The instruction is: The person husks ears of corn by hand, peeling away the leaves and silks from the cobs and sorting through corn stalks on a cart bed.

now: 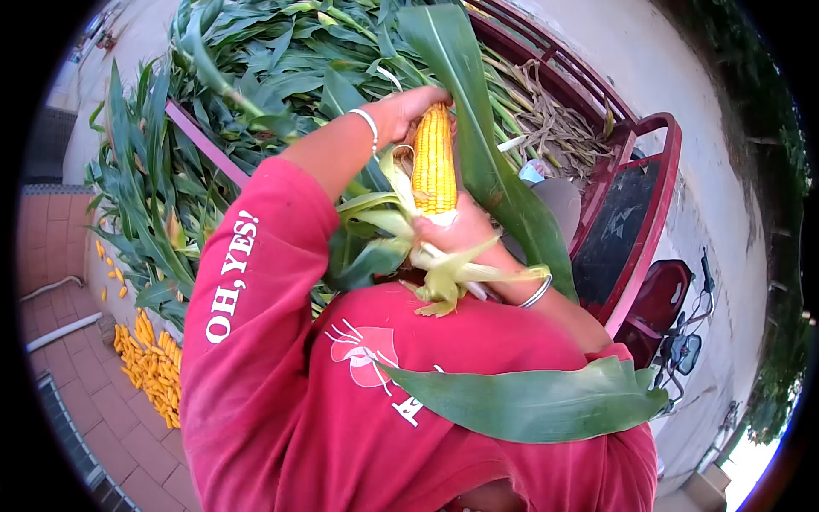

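Note:
An ear of corn [434, 162] stands nearly upright in front of my chest, its yellow kernels bare. Its pale husks [444, 277] are peeled down and hang around the base. My left hand [414, 109], with a white bangle at the wrist, is closed at the tip of the ear; its fingertips are partly hidden. Lower down, my right hand [465, 229] grips the base and the husks, a silver bangle on that wrist. A long green leaf [478, 111] rises just to the right of the ear, and another leaf [529, 401] lies across my shirt.
Cut corn stalks [281, 77] pile up in front and to the left, partly on a red cart [627, 230]. Husked ears [153, 367] lie heaped on the paving at lower left. A red vehicle with handlebars [682, 333] stands to the right.

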